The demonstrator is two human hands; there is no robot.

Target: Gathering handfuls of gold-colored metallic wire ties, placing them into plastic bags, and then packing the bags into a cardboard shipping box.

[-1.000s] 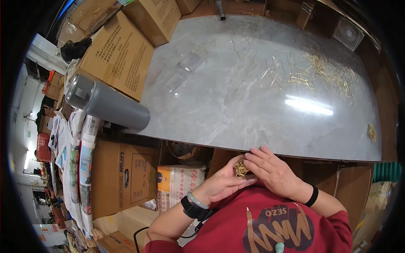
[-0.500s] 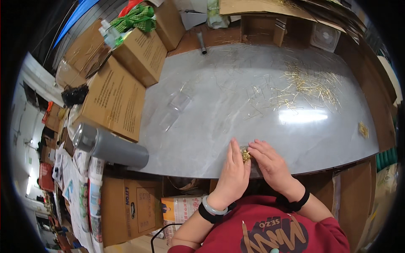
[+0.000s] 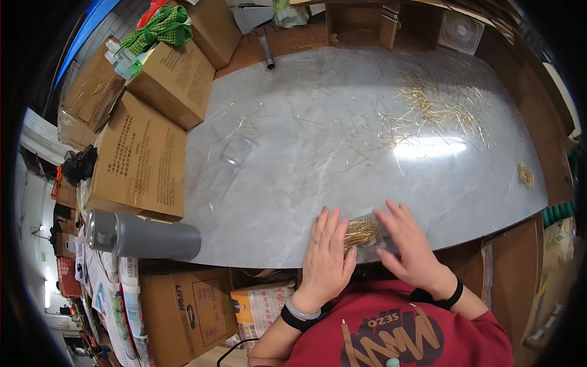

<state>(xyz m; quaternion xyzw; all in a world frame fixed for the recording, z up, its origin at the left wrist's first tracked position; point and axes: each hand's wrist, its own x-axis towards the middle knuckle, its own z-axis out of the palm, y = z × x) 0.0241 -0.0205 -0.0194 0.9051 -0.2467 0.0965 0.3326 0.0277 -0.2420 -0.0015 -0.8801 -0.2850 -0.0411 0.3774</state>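
Observation:
Between my hands at the table's near edge lies a bundle of gold wire hooks [image 3: 362, 231], apparently in a clear plastic box whose edges are hard to make out. My left hand [image 3: 326, 248] rests along the left side of the bundle with its fingers stretched out. On the other side, my right hand [image 3: 411, 249] has its thumb and fingers spread around the bundle's right end. Whether its fingertips touch the box, I cannot tell. Farther off to the right, a loose pile of gold hooks [image 3: 437, 110] is scattered over the grey marbled table [image 3: 287, 189].
A clear plastic case [image 3: 237, 150] lies left of centre. Cardboard boxes [image 3: 143, 156] line the left side, and a grey bottle [image 3: 156, 237] lies in front of them. A small gold bundle [image 3: 525, 175] sits at the right edge. A white fan [image 3: 461, 32] stands at the back.
My hands have moved apart, showing the gold bundle, which was mostly covered between them. The whole view has shifted slightly.

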